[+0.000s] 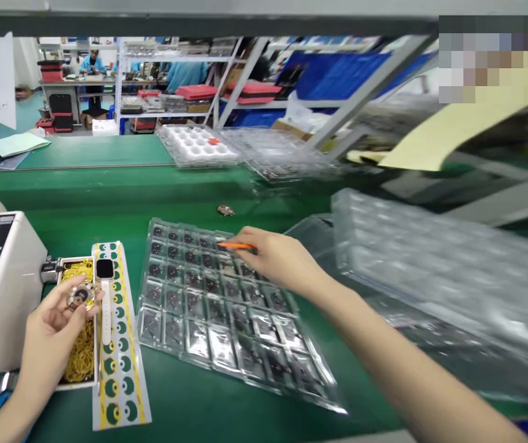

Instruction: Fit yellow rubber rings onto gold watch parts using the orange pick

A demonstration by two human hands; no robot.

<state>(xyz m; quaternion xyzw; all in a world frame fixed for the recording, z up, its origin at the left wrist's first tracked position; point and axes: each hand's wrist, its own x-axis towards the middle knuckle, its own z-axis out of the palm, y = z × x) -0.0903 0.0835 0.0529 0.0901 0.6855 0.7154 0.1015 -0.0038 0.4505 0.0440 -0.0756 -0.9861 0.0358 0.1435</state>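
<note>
My left hand (58, 323) pinches a small round metallic part with a dark centre (80, 296), above a white box of yellow rubber bands (82, 354). Between the fingers of my right hand (273, 255) is a thin orange tool (236, 245); whether it is a stick or tweezers is unclear. Its tip points left over the upper rows of a clear plastic tray (194, 307), whose pockets hold small dark parts. Beside my left hand, a smartwatch with a pale strap (105, 271) lies on a sheet of green die-cut stickers (119, 351).
A white dispenser with a red digital display (10, 277) stands at the left. Another round part (226, 210) lies behind the tray. Stacked clear trays (430, 271) fill the right, below a metal shelf frame. More trays (199, 146) sit at the back; a person (92, 64) is seated far off.
</note>
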